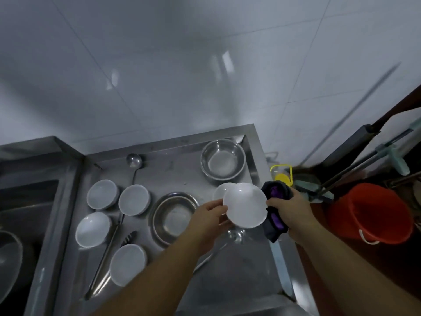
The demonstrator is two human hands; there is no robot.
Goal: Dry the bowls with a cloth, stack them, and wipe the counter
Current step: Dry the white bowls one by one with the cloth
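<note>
My left hand point(208, 218) grips the left rim of a white bowl point(245, 205) held above the steel counter point(182, 169). My right hand point(290, 209) clutches a dark grey and purple cloth point(276, 193) against the bowl's right side. Another white bowl point(219, 190) peeks out behind the held one. Several white bowls lie on the left part of the counter: one at the back left point(102, 194), one beside it point(134, 200), one lower left point(93, 229) and one near the front point(128, 264).
Two steel basins stand on the counter, one at the back right point(223, 163) and one in the middle point(174, 217). A ladle point(134, 160) and tongs point(107, 254) lie among the bowls. A sink point(20, 215) is at left. An orange bucket point(369, 213) and mops point(355, 169) stand at right.
</note>
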